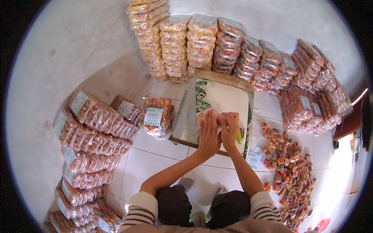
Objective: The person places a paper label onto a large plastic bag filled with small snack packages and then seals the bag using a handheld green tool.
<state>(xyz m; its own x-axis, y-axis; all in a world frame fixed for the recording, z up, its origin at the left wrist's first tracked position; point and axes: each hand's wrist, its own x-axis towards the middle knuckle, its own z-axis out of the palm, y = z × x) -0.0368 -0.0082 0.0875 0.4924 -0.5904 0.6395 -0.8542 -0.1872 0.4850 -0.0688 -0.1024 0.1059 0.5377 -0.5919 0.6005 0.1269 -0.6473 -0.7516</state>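
Note:
Before me stands a low table [230,94] with a worn white and green top. My left hand [209,131] lies with its fingers stretched out and close together over a clear plastic bag of snacks [201,116] on the tabletop. Touching the bag's right side, my right hand [229,126] has its fingers bent at the plastic; whether they pinch it cannot be told. Part of the bag is hidden under both hands. A yellow-green tool [239,137], perhaps a cutter, lies right of my right hand.
Labelled snack packs [157,115] stand left of the table. More packs are stacked at the far left [96,116], behind the table [202,40] and at the right [303,104]. Small wrapped snack bags [291,163] lie heaped on the right floor, beside loose printed labels [255,158].

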